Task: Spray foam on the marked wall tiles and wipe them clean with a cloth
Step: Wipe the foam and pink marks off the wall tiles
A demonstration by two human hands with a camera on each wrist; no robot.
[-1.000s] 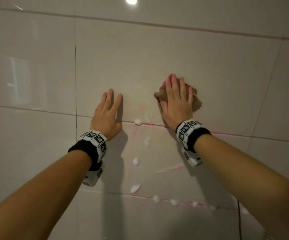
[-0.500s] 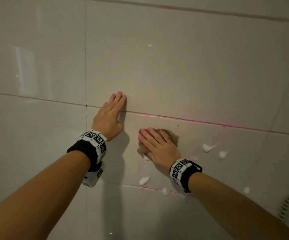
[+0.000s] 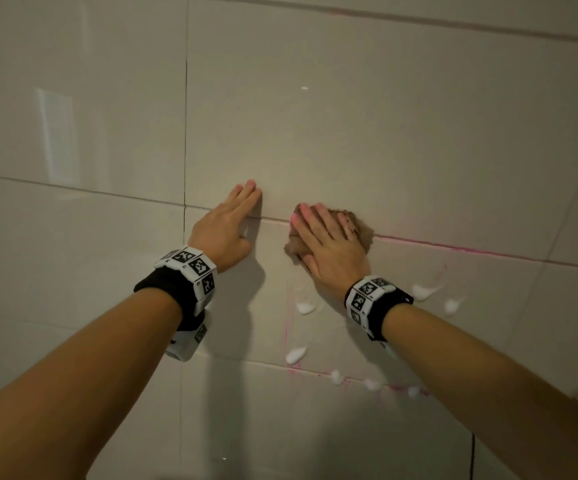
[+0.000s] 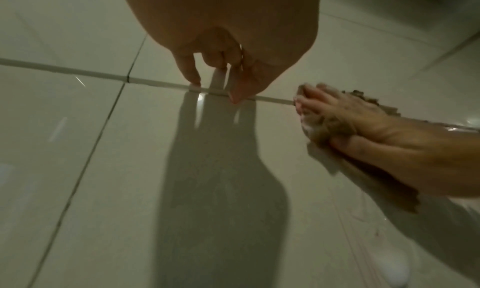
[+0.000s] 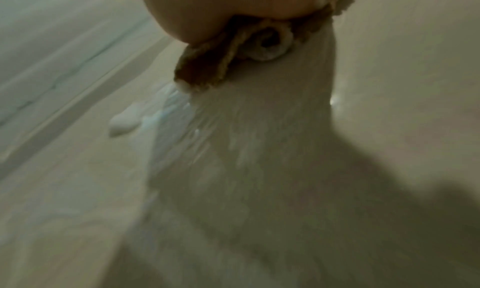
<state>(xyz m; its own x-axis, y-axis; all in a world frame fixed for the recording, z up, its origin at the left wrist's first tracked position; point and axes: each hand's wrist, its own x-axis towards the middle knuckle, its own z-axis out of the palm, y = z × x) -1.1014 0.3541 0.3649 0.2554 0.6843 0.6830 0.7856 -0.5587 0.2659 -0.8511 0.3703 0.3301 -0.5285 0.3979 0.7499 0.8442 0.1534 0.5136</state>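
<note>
On the left, the left hand [image 3: 223,230] lies flat against the wall tiles [image 3: 401,133], its fingers [image 3: 246,194] straight and together, grasping nothing; the fingertips reach just over the horizontal grout line [image 3: 72,188]. In the left wrist view the same fingers [image 4: 192,74] touch that joint. Just beside it to the right, apart from it, the right hand [image 3: 330,249] presses a brown cloth [image 3: 358,230] onto the tile, fingers [image 3: 310,220] extended across the cloth rather than clenched. The cloth sits at the upper left corner of the pink marker lines [image 3: 460,250], bunched under the palm; the right wrist view shows its rolled edge [image 5: 267,43] carrying some foam. White foam blobs [image 3: 296,355] dot the tile below and to the right of the cloth, several along the lower pink line.
</note>
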